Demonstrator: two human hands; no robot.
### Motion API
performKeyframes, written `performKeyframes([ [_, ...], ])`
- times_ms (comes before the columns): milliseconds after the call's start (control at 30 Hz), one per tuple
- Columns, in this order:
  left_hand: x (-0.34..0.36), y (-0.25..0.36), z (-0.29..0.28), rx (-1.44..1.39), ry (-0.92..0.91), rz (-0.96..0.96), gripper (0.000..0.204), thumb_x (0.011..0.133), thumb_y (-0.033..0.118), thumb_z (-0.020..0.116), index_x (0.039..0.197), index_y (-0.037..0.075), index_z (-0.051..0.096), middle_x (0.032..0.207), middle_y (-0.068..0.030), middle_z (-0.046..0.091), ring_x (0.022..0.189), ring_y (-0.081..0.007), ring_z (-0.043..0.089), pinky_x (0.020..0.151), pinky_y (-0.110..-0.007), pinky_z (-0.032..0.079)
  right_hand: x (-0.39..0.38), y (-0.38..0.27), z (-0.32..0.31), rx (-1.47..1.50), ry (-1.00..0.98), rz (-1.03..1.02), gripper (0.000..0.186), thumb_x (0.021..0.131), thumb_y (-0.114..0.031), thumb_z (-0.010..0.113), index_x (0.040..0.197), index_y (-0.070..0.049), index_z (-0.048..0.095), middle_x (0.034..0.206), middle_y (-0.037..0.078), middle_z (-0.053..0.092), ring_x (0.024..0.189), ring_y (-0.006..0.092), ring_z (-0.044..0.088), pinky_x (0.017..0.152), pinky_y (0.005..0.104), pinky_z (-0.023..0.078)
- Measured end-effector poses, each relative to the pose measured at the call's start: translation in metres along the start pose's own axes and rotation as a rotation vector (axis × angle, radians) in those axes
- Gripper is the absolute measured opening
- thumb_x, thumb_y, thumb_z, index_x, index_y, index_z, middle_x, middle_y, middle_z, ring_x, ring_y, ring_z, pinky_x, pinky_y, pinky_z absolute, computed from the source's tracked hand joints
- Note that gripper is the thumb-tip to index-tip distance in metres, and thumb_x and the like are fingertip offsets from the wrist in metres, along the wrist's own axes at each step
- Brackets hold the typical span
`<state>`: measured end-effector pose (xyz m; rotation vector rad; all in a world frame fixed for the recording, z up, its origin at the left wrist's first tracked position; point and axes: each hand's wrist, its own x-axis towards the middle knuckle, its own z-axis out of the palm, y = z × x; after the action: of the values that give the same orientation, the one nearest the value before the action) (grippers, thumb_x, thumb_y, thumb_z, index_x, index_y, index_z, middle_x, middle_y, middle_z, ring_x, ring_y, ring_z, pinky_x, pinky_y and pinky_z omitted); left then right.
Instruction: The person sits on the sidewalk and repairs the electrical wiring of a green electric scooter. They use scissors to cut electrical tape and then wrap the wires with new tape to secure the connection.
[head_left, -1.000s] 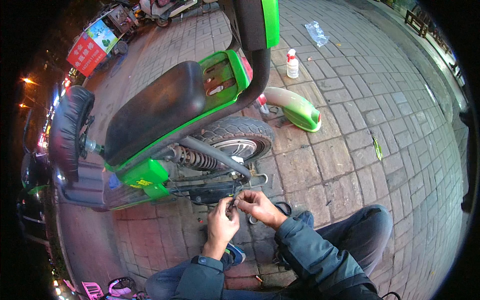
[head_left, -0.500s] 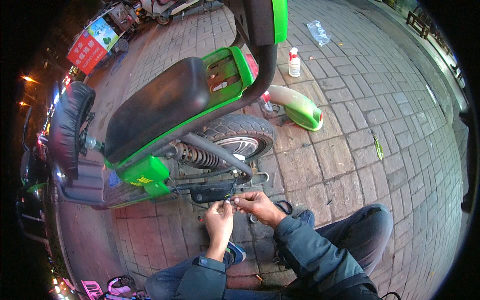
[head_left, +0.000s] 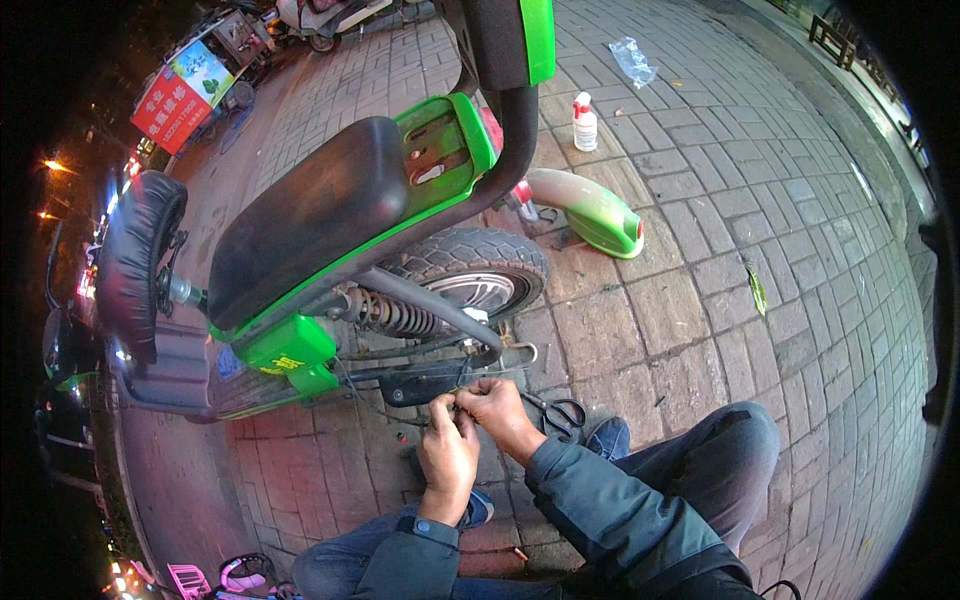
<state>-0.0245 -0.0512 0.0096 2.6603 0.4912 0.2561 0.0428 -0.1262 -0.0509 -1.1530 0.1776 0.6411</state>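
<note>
My left hand and my right hand meet in front of a green and black electric scooter. The fingertips of both are pinched together on thin wires, mostly hidden by the fingers. Just beyond lies a black elongated cover low on the scooter, below the rear shock absorber. The bare rear wheel stands farther back. Black-handled scissors lie on the paving right of my right hand, their blades partly hidden.
A detached green and white fender lies behind the wheel. Farther off are a white bottle with a red top and a clear plastic bag. My bent knee is at the right. Pink bike parts show at lower left.
Both hands stay together; the right has shifted slightly left and the left is turned more upright. More of the scissors shows now. The view has shifted a little.
</note>
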Motion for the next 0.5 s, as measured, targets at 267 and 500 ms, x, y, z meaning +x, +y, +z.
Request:
performKeyframes([
  [267, 0.007, -0.002, -0.001, 0.023, 0.136, 0.123, 0.012, 0.089, 0.011, 0.068, 0.100, 0.005, 0.068, 0.083, -0.0198, 0.071, 0.074, -0.0376, 0.071, 0.063, -0.045, 0.056, -0.005, -0.022, -0.012, 0.125, -0.103, 0.149, 0.018, 0.087, -0.016, 0.075, 0.096, -0.001, 0.077, 0.078, 0.001, 0.070, 0.059, 0.0068, 0.050, 0.052, 0.0234, 0.038],
  [500, 0.015, -0.013, -0.005, -0.118, -0.150, -0.068, 0.011, 0.091, 0.008, 0.065, 0.100, 0.001, 0.067, 0.081, -0.0174, 0.072, 0.075, -0.0331, 0.073, 0.066, -0.042, 0.056, -0.002, -0.025, -0.021, -0.023, -0.107, 0.127, 0.019, 0.088, -0.019, 0.075, 0.096, -0.002, 0.077, 0.076, 0.000, 0.069, 0.057, 0.0061, 0.048, 0.051, 0.0231, 0.036],
])
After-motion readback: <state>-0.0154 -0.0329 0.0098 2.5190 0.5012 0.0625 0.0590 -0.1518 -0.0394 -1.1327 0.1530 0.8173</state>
